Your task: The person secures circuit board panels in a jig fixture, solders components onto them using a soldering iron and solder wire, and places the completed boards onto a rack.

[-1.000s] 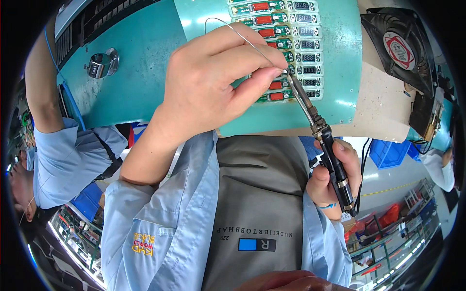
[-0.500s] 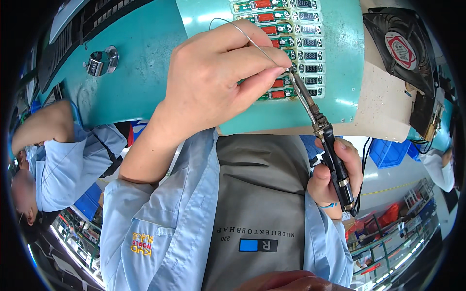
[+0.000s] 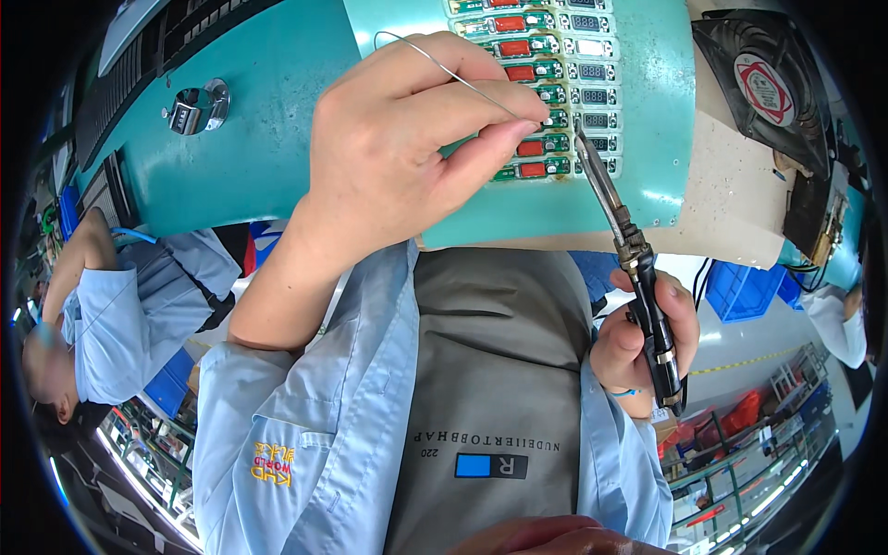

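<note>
Pinching wire (image 3: pixel 430 55) in left grip (image 3: pixel 402 148), clasping soldering iron (image 3: pixel 635 255) in right grip (image 3: pixel 622 356), pointing it at circuit boards (image 3: pixel 552 95) right of left grip.

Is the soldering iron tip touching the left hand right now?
Apart. The head view shows the soldering iron tip to the right of the left hand, with part of a green circuit board visible between them.
</note>
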`<state>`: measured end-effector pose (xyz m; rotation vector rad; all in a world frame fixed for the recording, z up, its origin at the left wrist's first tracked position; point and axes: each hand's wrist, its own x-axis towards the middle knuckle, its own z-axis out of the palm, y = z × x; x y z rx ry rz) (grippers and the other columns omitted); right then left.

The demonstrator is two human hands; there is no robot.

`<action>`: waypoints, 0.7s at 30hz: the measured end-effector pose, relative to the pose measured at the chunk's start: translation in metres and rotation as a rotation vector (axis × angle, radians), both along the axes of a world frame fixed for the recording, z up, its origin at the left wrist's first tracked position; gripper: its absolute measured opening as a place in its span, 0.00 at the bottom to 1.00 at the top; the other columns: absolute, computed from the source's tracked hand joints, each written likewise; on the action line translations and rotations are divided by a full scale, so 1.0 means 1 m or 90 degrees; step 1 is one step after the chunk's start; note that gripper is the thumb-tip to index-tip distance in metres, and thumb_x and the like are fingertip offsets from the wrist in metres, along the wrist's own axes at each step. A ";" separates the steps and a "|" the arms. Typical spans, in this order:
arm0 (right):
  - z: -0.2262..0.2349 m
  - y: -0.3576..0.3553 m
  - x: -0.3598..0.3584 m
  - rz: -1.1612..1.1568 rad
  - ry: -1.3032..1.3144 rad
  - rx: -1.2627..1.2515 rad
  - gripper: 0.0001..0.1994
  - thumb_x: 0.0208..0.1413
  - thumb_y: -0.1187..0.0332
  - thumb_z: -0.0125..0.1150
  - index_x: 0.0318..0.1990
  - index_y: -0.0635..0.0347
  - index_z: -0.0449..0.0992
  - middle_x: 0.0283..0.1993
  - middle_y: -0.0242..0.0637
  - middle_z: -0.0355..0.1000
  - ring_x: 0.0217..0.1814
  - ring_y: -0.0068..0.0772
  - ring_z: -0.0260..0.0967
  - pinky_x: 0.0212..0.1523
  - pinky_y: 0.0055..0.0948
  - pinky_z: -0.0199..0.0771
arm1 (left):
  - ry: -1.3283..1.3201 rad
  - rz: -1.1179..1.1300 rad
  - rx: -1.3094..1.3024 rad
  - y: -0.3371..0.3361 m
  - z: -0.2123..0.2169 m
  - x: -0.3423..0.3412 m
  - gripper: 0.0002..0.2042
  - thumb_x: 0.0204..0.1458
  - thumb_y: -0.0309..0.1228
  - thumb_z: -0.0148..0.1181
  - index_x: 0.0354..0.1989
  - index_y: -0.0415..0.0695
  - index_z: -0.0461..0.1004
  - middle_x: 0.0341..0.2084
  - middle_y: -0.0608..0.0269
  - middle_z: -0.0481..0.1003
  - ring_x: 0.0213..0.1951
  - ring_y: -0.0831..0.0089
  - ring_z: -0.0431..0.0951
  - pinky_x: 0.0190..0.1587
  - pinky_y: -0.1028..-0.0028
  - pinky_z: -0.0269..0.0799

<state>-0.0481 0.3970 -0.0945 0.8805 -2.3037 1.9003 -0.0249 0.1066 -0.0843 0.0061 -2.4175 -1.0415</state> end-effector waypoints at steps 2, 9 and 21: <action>0.000 0.002 0.001 0.001 -0.001 -0.002 0.26 0.59 0.55 0.77 0.54 0.65 0.75 0.40 0.48 0.80 0.35 0.38 0.78 0.38 0.33 0.79 | 0.003 -0.001 -0.006 0.000 0.000 0.000 0.12 0.41 0.19 0.75 0.36 0.45 0.90 0.34 0.64 0.80 0.29 0.77 0.72 0.30 0.79 0.66; 0.002 0.006 0.004 0.016 -0.005 0.058 0.24 0.59 0.56 0.77 0.52 0.65 0.76 0.39 0.48 0.80 0.35 0.39 0.78 0.38 0.32 0.79 | -0.002 -0.017 -0.033 0.004 -0.002 0.000 0.12 0.40 0.20 0.75 0.35 0.48 0.90 0.34 0.68 0.79 0.35 0.74 0.72 0.36 0.77 0.68; 0.000 0.004 0.003 0.021 -0.007 0.066 0.24 0.58 0.58 0.78 0.53 0.65 0.77 0.40 0.47 0.81 0.36 0.39 0.79 0.38 0.31 0.80 | -0.033 -0.025 -0.042 0.010 0.005 -0.004 0.12 0.40 0.22 0.75 0.35 0.51 0.90 0.37 0.70 0.77 0.41 0.72 0.72 0.39 0.76 0.69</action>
